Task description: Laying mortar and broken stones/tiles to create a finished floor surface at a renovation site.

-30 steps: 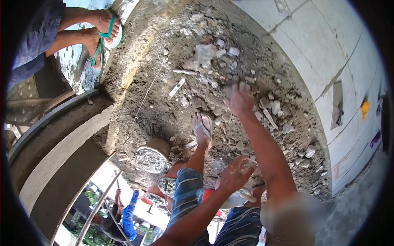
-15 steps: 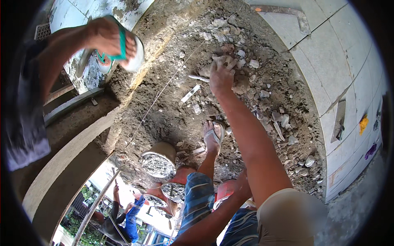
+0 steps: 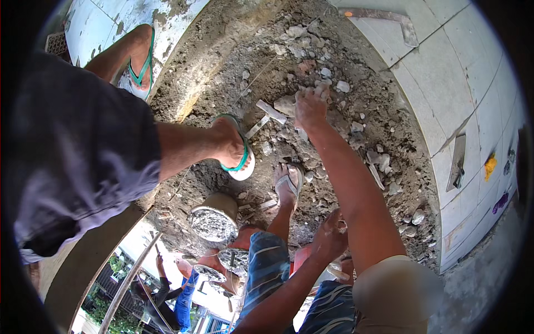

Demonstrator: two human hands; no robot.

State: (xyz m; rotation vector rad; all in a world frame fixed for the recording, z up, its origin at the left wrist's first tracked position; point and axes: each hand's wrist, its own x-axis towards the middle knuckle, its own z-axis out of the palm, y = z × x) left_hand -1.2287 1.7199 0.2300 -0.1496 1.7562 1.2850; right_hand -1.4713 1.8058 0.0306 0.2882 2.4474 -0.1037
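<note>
My right hand [image 3: 312, 107] reaches down onto the rubble, its fingers curled and closed around a pale stone [image 3: 285, 105] at the thumb side. Its palm is hidden, so the grip shows only in part. Larger brown stones lie just under and beside the wrist. My left hand [image 3: 332, 239] hangs near my knees with its fingers bent inward; what they hold, if anything, is hidden. A white broken strip [image 3: 271, 112] lies beside the stone, partly over a second pale strip [image 3: 257, 127].
Another person's sandalled foot [image 3: 236, 150] stands near the strips. A mortar-filled bucket [image 3: 214, 222] sits by my left foot [image 3: 287, 181]. On the right, tiled paving [image 3: 439, 83] carries a metal angle piece [image 3: 409, 28] and a flat trowel-like tool [image 3: 458, 161].
The other person's raised foot has come down between the strips and my left foot. My right hand has shifted slightly right and nearer, its fingers more curled. The white strip has turned.
</note>
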